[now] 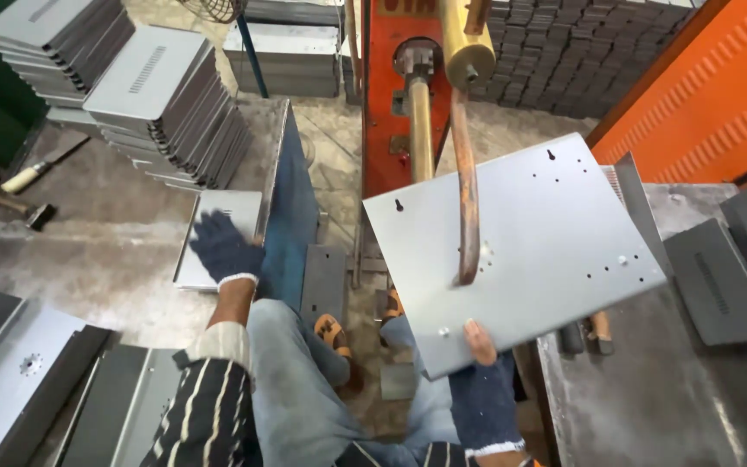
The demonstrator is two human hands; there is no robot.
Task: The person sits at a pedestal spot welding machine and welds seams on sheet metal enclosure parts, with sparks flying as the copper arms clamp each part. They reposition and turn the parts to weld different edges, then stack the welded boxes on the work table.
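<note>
While the right hand [482,393], in a dark blue glove with the fingertips cut away, holds a flat grey sheet-metal panel [546,251] up under the curved copper arm [467,199] of an orange spot-welding machine [395,104], the left hand [222,246] reaches out to the side and lies flat on a smaller grey plate [218,216] on the bench [105,251]. The step in hand looks like positioning the panel at the welder while fetching the next piece. The right fingers are clamped on the panel's near edge, a bare thumb on top and the rest hidden beneath. The left fingers are spread on the small plate, touching it and not yet closed round it.

The next move seems to call for lifting that small plate cleanly off the bench and bringing it across to the panel without letting the panel tilt away from the copper tip, which rests just beyond the right thumb.

The panel is thin, matte grey and roughly square, with two keyhole slots near its far edge, several small punched holes, and a few bright weld dimples. Its right edge is bent up into a flange, and it hangs in the air, tilted, above the person's knees. Beyond the left fingers stand leaning stacks of similar vented grey covers [166,104], and a hammer [28,203] lies further left.
</note>
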